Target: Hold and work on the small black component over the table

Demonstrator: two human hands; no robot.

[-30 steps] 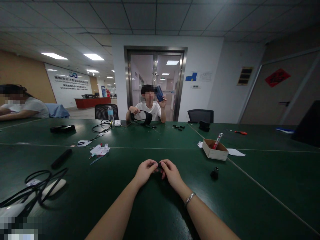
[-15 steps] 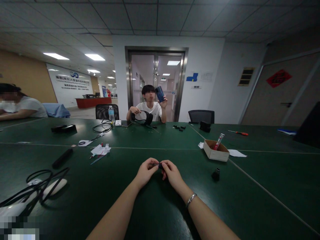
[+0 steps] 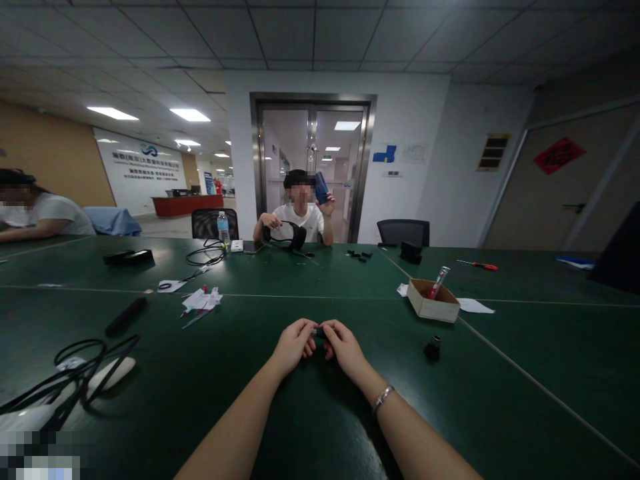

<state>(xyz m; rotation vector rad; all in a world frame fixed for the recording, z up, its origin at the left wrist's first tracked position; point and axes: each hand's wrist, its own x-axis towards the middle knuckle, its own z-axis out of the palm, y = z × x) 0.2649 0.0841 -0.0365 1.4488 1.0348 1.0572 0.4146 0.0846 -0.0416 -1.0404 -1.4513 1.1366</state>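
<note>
A small dark piece (image 3: pixel 320 331) with a paler, shiny left end is between my two hands, above the green table (image 3: pixel 320 413). The fingers of my left hand (image 3: pixel 294 347) pinch its left end. From the other side, my right hand (image 3: pixel 345 348) grips its dark end between thumb and bent fingers. The fingers hide much of the piece, so its kind is unclear. Off to the right of my hands a short black part (image 3: pixel 433 348) with a shiny rim rests on the table.
A small open box (image 3: pixel 435 310) holding a red and silver tube stands at right. Black cables (image 3: pixel 83 367) lie at left, near a black cylinder (image 3: pixel 126 316) and crumpled white paper (image 3: pixel 203 300). An orange-handled screwdriver (image 3: pixel 484 267) lies farther back. Across the table sits a person (image 3: pixel 313 220).
My left fingers have shifted slightly and now curl lower beneath the dark piece. My right hand keeps nearly the same grip. The person opposite has turned the blue object a little.
</note>
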